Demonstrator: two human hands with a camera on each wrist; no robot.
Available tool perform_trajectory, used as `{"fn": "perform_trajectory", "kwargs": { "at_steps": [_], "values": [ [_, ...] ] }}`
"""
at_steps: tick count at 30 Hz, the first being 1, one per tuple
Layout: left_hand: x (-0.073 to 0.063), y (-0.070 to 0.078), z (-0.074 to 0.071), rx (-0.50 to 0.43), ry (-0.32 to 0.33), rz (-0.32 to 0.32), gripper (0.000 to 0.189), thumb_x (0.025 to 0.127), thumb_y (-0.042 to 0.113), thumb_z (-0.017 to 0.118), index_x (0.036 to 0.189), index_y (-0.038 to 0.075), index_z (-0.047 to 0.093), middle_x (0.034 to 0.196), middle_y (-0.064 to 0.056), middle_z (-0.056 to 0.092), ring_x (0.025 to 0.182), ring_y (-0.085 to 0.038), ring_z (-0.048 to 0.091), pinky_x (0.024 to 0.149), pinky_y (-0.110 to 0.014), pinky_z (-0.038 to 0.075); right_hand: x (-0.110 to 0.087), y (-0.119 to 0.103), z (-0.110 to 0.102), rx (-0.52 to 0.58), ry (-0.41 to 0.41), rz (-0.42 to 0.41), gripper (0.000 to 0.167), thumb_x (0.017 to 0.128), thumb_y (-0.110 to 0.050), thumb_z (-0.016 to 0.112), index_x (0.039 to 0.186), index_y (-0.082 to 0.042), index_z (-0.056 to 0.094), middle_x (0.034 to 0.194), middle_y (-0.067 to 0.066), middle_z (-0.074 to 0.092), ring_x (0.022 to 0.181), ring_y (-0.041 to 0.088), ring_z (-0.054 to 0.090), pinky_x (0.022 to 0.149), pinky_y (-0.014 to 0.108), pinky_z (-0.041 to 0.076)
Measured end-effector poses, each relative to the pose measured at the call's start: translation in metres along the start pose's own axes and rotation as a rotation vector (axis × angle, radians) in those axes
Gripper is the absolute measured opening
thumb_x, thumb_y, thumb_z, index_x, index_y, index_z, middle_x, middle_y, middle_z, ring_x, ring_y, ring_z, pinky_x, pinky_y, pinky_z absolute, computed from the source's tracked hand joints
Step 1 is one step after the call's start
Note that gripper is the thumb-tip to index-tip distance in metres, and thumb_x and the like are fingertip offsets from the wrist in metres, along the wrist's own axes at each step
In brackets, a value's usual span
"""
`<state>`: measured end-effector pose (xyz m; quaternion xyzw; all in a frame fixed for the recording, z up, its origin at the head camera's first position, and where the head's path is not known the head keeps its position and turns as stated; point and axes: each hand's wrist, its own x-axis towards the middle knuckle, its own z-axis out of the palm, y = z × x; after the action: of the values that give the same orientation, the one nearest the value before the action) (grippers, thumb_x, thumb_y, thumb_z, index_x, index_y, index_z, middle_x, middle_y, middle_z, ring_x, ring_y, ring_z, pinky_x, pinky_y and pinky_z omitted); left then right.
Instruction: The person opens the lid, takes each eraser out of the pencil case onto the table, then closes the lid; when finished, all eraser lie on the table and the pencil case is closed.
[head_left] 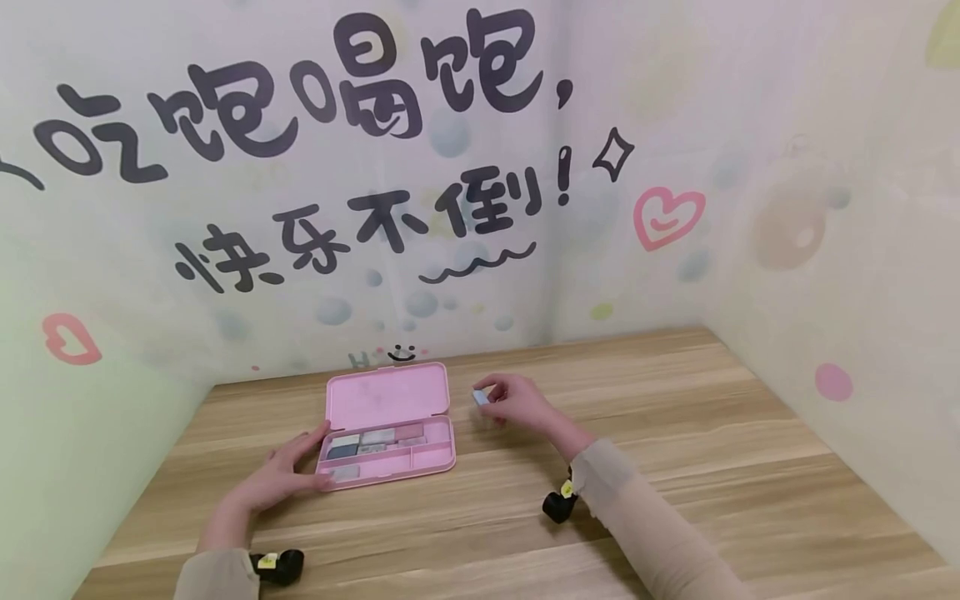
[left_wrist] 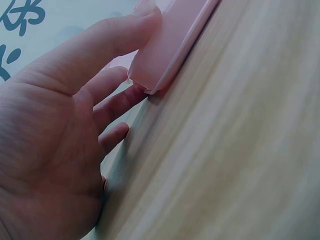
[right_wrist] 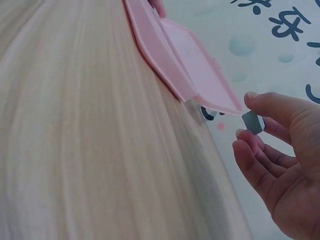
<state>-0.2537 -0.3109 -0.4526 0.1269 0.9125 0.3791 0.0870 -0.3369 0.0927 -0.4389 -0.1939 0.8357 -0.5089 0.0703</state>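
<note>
Beige sleeves, right (head_left: 652,525) and left (head_left: 217,573), come in closest at the bottom, each with a black wrist camera (head_left: 558,502) beside its cuff. Open pink case (head_left: 390,480) sits left of centre toward the table's back edge, lid (head_left: 386,398) folded back toward that edge. Left hand (head_left: 281,477) is at the case's left end, between it and the table's left edge: thumb on the front-left corner, fingers by the back-left corner, set wide and holding that end. Right hand (head_left: 525,406) is right of the case near the table's back edge, fingers narrow, pinching a small bluish block (head_left: 481,397) between thumb and fingertips; right wrist view shows the block clear of the tabletop, near the lid's corner. Case's rear compartment has several small blocks: white (head_left: 345,441), dark blue-grey (head_left: 342,452), greys, pinks; exact count too small to tell. Front-left compartment has a pale piece (head_left: 345,473) near the left thumb. Table (head_left: 465,550) is wood-grained. Wall (head_left: 645,292) stands behind its back edge, with big dark characters (head_left: 393,221) and a pink heart (head_left: 669,218).
</note>
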Motion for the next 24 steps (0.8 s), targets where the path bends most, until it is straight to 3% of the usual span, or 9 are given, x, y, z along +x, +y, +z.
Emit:
{"fn": "perform_trajectory", "kwargs": {
  "at_steps": [10, 24],
  "values": [
    [0.003, 0.002, 0.0, 0.018, -0.003, 0.007, 0.094, 0.08, 0.032, 0.078, 0.154, 0.008, 0.025, 0.153, -0.031, 0.02, 0.139, -0.053, 0.006, 0.104, -0.071, -0.01, 0.002, 0.007, 0.001, 0.001, 0.101, 0.053, 0.033, 0.082, -0.013, 0.078, 0.111, -0.005, 0.066, 0.075, 0.006, 0.062, 0.055, 0.017, 0.058, 0.052, 0.028, 0.052],
    [0.0, 0.0, 0.002, 0.015, -0.005, 0.0, 0.094, 0.079, 0.03, 0.079, 0.153, 0.008, 0.026, 0.152, -0.033, 0.02, 0.138, -0.055, 0.008, 0.104, -0.072, -0.008, -0.004, 0.018, 0.008, -0.094, 0.146, 0.084, 0.033, 0.082, -0.018, 0.078, 0.109, -0.003, 0.065, 0.075, 0.004, 0.061, 0.057, 0.014, 0.056, 0.052, 0.027, 0.05]
  ]
}}
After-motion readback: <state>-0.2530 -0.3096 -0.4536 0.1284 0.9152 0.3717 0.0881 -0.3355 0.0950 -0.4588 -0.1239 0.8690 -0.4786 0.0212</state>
